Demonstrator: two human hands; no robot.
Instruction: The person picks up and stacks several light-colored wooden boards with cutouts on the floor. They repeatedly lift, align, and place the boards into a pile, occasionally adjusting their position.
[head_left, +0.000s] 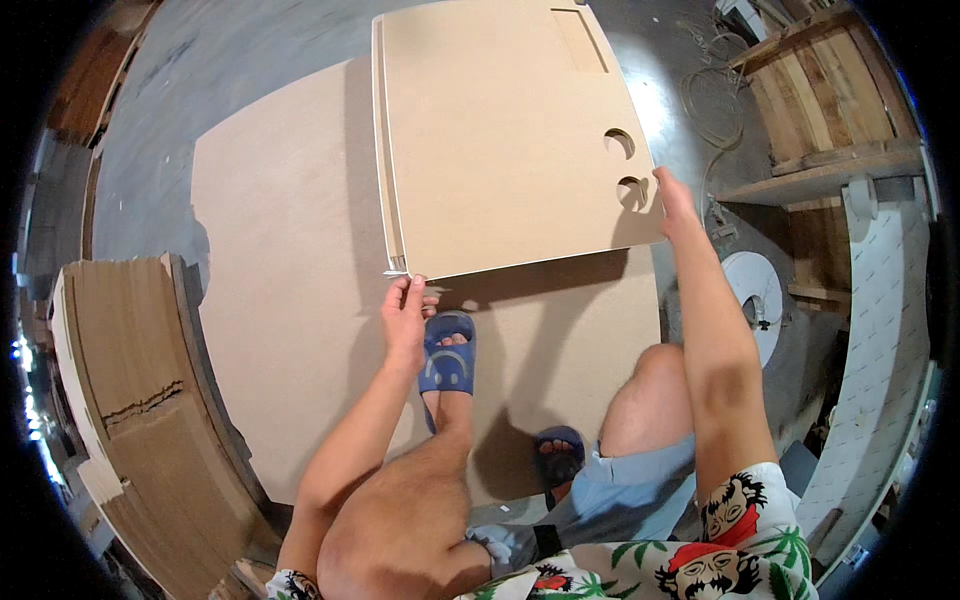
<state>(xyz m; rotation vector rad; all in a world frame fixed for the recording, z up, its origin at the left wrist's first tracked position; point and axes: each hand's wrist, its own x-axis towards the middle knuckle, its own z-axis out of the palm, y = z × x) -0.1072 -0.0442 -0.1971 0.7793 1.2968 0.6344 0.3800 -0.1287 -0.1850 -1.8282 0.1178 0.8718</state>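
Observation:
A tan fibreboard panel (500,150) with thin white edges is held tilted over a larger flat sheet (270,330). Two round holes pierce it near its right side, and a rectangular recess shows at its far right corner. Along its left edge runs a long groove. My left hand (405,318) pinches the panel's near left corner with thumb and fingertips. At the right edge, close to the near right corner, my right hand (676,203) grips the panel, its fingers partly hidden beneath. A dark shadow lies under the panel's near edge.
My feet in blue slippers (447,365) stand on the larger sheet. A stack of boards (150,380) is at the left. To the right are a wooden pallet (820,110), a white round disc (752,300), a loose cable (715,110) and a long white panel (875,350).

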